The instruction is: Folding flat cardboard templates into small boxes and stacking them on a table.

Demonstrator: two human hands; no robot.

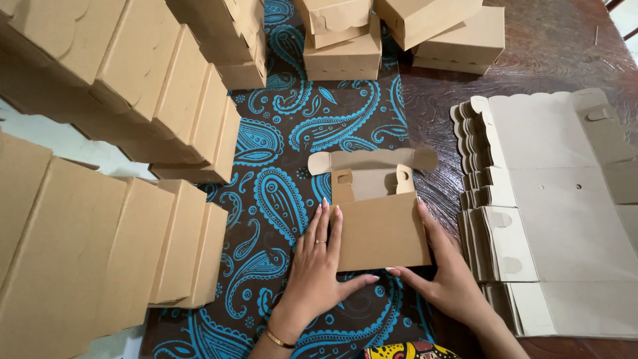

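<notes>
A small brown cardboard box (382, 229) lies on the brown cloth with blue paisley pattern (279, 133), its lid flap open toward the far side. My left hand (318, 262) presses flat against the box's left wall, thumb under its near edge. Along the right wall rests my right hand (445, 269), its thumb also at the near edge. Both hands clasp the box between them.
Rows of folded brown boxes (166, 106) stack along the left, with more boxes (345, 40) at the far end. A pile of flat unfolded box blanks (558, 213) lies on the dark wooden table (551, 46) to the right.
</notes>
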